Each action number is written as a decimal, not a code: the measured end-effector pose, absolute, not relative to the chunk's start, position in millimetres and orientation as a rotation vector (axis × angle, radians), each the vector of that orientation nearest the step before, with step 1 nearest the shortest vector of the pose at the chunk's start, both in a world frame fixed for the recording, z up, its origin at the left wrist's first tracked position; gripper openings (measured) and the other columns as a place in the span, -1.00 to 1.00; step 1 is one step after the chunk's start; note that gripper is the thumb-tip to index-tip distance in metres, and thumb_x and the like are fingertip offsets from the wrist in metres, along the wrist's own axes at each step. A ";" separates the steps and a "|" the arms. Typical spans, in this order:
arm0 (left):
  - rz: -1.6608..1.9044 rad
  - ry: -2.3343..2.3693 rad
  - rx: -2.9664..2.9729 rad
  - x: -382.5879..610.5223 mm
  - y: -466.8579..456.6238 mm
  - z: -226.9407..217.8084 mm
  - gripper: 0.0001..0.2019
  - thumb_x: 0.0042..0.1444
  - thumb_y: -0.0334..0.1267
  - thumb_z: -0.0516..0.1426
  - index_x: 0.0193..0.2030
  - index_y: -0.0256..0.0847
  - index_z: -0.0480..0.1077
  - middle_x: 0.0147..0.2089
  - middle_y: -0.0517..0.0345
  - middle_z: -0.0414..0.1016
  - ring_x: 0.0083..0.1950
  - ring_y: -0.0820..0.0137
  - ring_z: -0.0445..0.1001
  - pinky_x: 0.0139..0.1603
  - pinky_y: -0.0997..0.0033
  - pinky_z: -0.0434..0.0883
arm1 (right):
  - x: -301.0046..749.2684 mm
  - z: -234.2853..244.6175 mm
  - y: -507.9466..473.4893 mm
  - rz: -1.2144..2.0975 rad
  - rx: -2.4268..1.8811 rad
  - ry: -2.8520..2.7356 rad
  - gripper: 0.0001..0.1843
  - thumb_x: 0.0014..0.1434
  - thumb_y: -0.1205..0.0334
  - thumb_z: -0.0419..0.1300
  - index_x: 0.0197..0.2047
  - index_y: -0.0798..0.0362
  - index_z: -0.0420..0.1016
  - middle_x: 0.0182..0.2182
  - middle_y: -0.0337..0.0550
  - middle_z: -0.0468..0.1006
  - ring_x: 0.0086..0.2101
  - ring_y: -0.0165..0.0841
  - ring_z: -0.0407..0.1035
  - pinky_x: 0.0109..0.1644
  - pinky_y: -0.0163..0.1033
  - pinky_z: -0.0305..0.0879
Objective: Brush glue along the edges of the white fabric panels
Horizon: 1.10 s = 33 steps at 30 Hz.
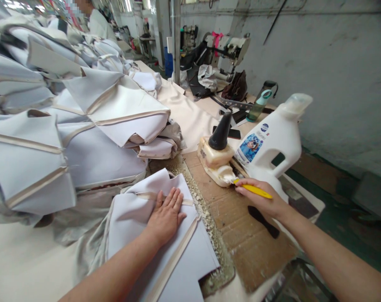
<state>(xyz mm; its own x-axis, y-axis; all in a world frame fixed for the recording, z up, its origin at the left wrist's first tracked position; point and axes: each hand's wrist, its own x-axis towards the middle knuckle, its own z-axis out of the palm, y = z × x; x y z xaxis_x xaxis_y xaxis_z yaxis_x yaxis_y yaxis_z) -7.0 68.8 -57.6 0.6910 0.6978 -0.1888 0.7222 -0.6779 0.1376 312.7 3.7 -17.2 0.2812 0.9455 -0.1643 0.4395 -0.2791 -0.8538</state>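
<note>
My left hand (168,216) lies flat, fingers stretched out, on a white sewn fabric piece (127,222) with beige seam strips. In my right hand (261,197) is a brush with a yellow handle (256,191), gripped between thumb and fingers. Its tip is at the mouth of a cream-coloured glue pot (216,161), where white paste shows. A black cone (220,132) stands on top of that pot. Under the fabric's right edge is a board (206,226) crusted with dried glue bits.
Piles of similar white sewn pieces (115,113) fill the left. A big white detergent jug (272,138) stands behind my right hand, near a green bottle (258,107). A dark flat tool (263,221) lies on brown cardboard (250,251). Farther back are a sewing machine (231,46) and a person (99,23).
</note>
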 end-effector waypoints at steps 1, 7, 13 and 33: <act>-0.188 1.152 2.696 -6.8 68.6 -57.0 -0.45 0.26 0.02 -0.17 0.32 -0.17 0.04 0.37 0.14 -0.09 0.40 0.31 -0.20 0.35 0.02 -0.41 | 314.0 -19.4 -2.6 0.965 -1.840 -1.229 -0.68 0.01 0.05 0.21 -0.22 0.08 0.52 -0.28 -0.13 0.56 -0.24 -0.27 0.42 -0.13 -0.23 0.31; -0.188 1.158 2.724 -6.1 67.8 -56.6 -0.44 0.27 0.04 -0.18 0.32 -0.19 0.03 0.37 0.15 -0.09 0.40 0.31 -0.20 0.35 -0.01 -0.41 | 319.1 -12.0 -8.7 0.858 -1.876 -1.121 -0.65 0.04 -0.07 0.18 -0.45 0.07 0.47 -0.50 -0.15 0.50 -0.41 -0.29 0.38 -0.30 -0.25 0.29; -0.199 1.173 2.724 -5.8 67.3 -55.8 -0.43 0.27 0.06 -0.21 0.32 -0.18 0.04 0.37 0.18 -0.10 0.40 0.34 -0.19 0.35 0.00 -0.38 | 308.6 -16.6 6.7 0.782 -1.852 -1.004 -0.66 0.07 0.00 0.15 -0.19 0.06 0.45 -0.45 -0.18 0.52 -0.39 -0.30 0.40 -0.25 -0.23 0.32; -0.184 1.140 2.863 -1.3 75.5 -35.0 -0.43 0.17 0.15 -0.06 0.24 -0.07 0.18 0.36 0.12 -0.01 0.41 0.19 -0.25 0.25 -0.31 -0.47 | 314.9 -15.9 -2.0 0.830 -1.902 -1.154 -0.66 0.04 -0.08 0.17 -0.40 0.05 0.46 -0.48 -0.20 0.49 -0.38 -0.29 0.38 -0.29 -0.27 0.28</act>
